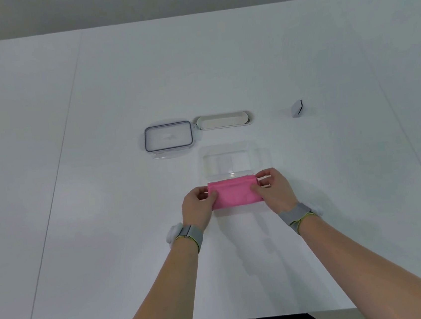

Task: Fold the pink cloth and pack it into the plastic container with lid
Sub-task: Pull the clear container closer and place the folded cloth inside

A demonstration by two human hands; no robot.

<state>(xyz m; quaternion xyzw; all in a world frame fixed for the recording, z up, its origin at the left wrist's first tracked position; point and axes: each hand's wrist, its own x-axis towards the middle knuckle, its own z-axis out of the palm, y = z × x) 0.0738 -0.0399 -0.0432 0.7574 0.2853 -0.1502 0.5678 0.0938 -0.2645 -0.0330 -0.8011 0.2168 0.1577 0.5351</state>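
pink cloth (235, 192) folded, long axis left-right, over bench (107, 222) | your left hand (199, 205), right hand (272, 191) pinch its ends | open clear container (230, 161) just beyond, parallel; lid (169, 139) far-left

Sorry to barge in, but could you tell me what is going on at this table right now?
A person is folding a pink cloth on a white table. The left hand and right hand each grip one end of it, already folded into a narrow strip. Just beyond the cloth sits the clear plastic container, open and empty. Its lid lies flat on the table, further back and to the left. Nothing is packed yet.
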